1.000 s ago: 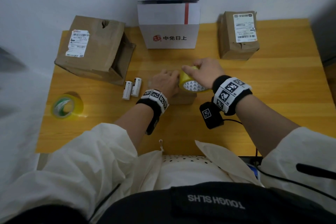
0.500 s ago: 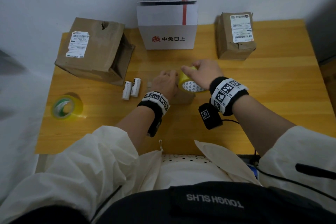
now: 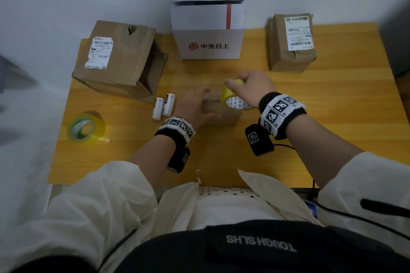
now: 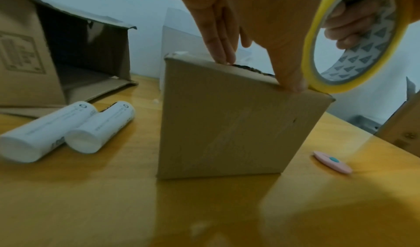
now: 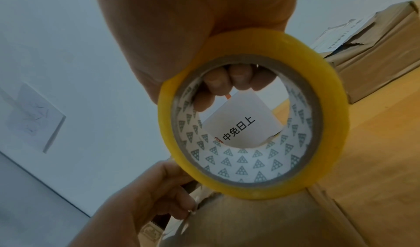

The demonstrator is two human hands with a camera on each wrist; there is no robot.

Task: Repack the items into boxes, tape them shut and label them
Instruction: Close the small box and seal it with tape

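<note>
- Yellow wooden counter against a pale wall, seen from above.
- Far left: green-cored tape roll lying flat near the counter's edge.
- Behind it: large brown box on its side, flaps open, shipping label on top.
- Just beside its opening: two white tubes lying side by side, touching.
- Centre: small brown box standing on the counter; left hand on top of it, fingers straight, thumb pressing its top edge.
- Behind: white box with red stripe and printed characters.
- Right of centre: right hand with fingers clenched through yellow tape roll, upright, touching the small box's top.
- Pink cutter on the counter just right of the small box.
- Far right: labelled brown parcel.
</note>
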